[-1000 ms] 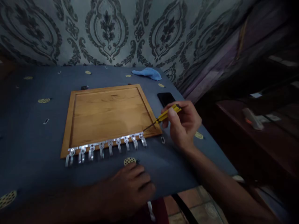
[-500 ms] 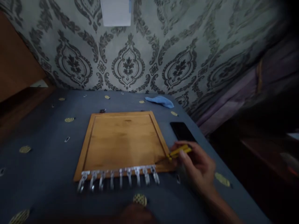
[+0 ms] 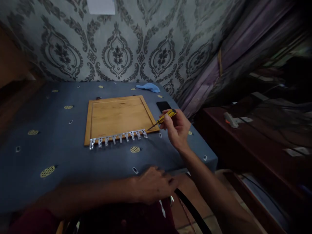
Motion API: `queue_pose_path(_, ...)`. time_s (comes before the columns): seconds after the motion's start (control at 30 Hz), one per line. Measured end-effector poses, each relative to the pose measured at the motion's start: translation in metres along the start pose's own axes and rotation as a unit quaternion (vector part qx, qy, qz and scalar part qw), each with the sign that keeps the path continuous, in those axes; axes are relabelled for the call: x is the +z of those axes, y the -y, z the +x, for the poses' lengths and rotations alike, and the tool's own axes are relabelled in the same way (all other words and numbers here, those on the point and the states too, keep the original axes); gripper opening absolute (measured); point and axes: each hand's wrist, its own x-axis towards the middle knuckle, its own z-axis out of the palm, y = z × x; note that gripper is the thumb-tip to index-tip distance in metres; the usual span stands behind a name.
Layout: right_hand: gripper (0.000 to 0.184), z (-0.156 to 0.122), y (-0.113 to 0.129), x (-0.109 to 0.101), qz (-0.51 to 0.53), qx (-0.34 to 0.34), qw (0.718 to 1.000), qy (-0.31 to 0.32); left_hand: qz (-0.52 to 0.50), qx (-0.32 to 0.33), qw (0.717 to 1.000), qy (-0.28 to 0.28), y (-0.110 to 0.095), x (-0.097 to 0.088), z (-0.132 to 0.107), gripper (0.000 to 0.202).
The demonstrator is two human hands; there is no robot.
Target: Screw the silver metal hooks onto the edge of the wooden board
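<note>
My right hand (image 3: pixel 177 126) is closed around the yellow-and-black handle of a screwdriver (image 3: pixel 166 116). The screwdriver's thin shaft slants down to the left, its tip near the right end of a metal hook rail (image 3: pixel 117 136). That rail, with several hooks hanging off it, runs along the near edge of a framed wooden board (image 3: pixel 119 115), which lies on the blue tablecloth. Low in front of the table, my left hand (image 3: pixel 154 185) is curled over my lap with its fingers bent. What its fingers hold, if anything, is hidden; a black strap (image 3: pixel 192 209) shows just beside it.
A black phone (image 3: pixel 163 106) lies right of the board, and a blue cloth (image 3: pixel 148 86) is near the wall. Right of the table stands a dark reddish cabinet (image 3: pixel 243 139) with cables and a white plug on top. A purple curtain (image 3: pixel 207 79) hangs behind.
The view has swung right and down, so the board appears higher and further left. My left hand and forearm have come into clear view. My right hand still grips the screwdriver.
</note>
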Motion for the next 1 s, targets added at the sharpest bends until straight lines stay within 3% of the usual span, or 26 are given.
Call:
queue_pose_path(0.13,0.018,-0.013,-0.001,0.000,-0.008,0.018,1.000,0.021,0.067,0.070,0.992,-0.084,0.001,0.021,0.001,0.007)
queue_pose_path(0.3,0.015,-0.014,-0.008,0.004,-0.004,0.021,1.000,0.009,0.076,0.091,0.987,-0.109,0.002,0.028,-0.007,0.015)
queue_pose_path(1.0,0.018,-0.012,-0.010,0.009,0.003,0.044,0.999,0.021,0.085,0.085,0.990,-0.077,-0.003,0.024,-0.011,0.013)
